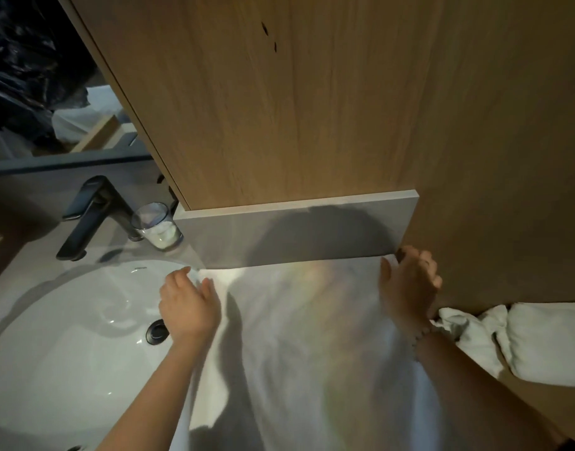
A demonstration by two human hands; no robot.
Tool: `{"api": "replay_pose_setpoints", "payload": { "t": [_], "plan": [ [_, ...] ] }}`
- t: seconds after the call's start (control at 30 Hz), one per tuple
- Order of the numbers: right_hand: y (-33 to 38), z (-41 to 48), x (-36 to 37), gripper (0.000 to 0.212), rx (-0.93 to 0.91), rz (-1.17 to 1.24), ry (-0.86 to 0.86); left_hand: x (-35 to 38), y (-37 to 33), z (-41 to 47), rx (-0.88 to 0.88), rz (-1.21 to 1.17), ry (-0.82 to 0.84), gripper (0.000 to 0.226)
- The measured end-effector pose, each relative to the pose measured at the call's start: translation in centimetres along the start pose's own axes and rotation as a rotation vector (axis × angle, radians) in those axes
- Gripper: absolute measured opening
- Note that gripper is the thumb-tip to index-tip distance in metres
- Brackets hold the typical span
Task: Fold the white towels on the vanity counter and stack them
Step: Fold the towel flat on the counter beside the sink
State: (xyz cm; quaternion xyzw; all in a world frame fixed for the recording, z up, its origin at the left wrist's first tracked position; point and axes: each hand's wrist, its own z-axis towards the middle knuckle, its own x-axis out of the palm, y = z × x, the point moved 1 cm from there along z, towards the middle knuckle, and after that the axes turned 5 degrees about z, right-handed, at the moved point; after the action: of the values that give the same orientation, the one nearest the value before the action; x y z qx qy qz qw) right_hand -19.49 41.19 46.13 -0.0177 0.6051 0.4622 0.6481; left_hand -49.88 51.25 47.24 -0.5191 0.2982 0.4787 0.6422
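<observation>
A white towel (312, 336) lies spread on the desk beside the sink (68, 320). The left hand (188, 307) rests open on its far-left corner; the right hand's (408, 288) grip pinches the far-right corner. More towels (523, 343) lie bunched to the right.

The worktop (22, 265) is pale grey, with a grey upstand along its back edge under the wooden cabinet. A white basin (68, 336) is set into its left part, and a black tap (94, 213) stands behind the basin. Just right of the tap a clear glass (156, 224) sits on the worktop against the upstand. A white towel (305, 353) lies spread and blurred over the middle, its left edge overhanging the basin. At the far right lie crumpled white towels (474, 333) and, touching them, a plump folded one (546, 343).
</observation>
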Motion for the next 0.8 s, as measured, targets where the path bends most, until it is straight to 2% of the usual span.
{"api": "replay_pose_setpoints", "payload": {
  "t": [0.03, 0.1, 0.17, 0.23, 0.3, 0.37, 0.4, 0.47, 0.6, 0.67, 0.8],
  "plan": [
    [0.9, -1.0, 0.0, 0.029, -0.095, 0.022, -0.019, -0.2, -0.7, -1.3, 0.144, 0.033, -0.014, 0.04],
    [3.5, -3.9, 0.6, 0.035, -0.32, 0.121, 0.017, -0.1, -2.1, -3.6, 0.279, 0.056, 0.155, 0.051],
    [6.1, -7.7, 1.6, 0.042, -0.53, 0.175, 0.197, 0.4, -3.2, -5.5, 0.35, 0.097, 0.366, 0.076],
    [7.6, -10.2, 2.6, 0.046, -0.622, 0.128, 0.416, 1.3, -3.5, -6.5, 0.409, 0.19, 0.472, 0.081],
    [7.6, -11.0, 2.9, 0.064, -0.607, -0.003, 0.586, 1.8, -3.3, -6.6, 0.403, 0.215, 0.537, 0.073],
    [6.8, -10.5, 2.9, 0.089, -0.675, -0.078, 0.588, 2.0, -3.1, -6.4, 0.394, 0.224, 0.549, 0.073],
    [6.3, -10.2, 2.8, 0.093, -0.689, -0.078, 0.621, 2.0, -3.0, -6.2, 0.393, 0.231, 0.543, 0.076],
    [5.6, -9.6, 2.2, 0.092, -0.677, -0.083, 0.636, 1.9, -3.0, -6.1, 0.385, 0.26, 0.553, 0.084],
    [3.2, -7.4, 1.7, 0.09, -0.572, -0.124, 0.611, 1.5, -2.2, -5.3, 0.301, 0.271, 0.564, 0.063],
    [1.4, -6.0, 1.3, 0.094, -0.502, -0.162, 0.601, 1.3, -1.8, -5.2, 0.298, 0.272, 0.543, 0.061],
    [-0.7, -4.7, 0.7, 0.101, -0.407, -0.208, 0.57, 1.4, -1.7, -5.2, 0.307, 0.219, 0.55, 0.075]
  ]
}}
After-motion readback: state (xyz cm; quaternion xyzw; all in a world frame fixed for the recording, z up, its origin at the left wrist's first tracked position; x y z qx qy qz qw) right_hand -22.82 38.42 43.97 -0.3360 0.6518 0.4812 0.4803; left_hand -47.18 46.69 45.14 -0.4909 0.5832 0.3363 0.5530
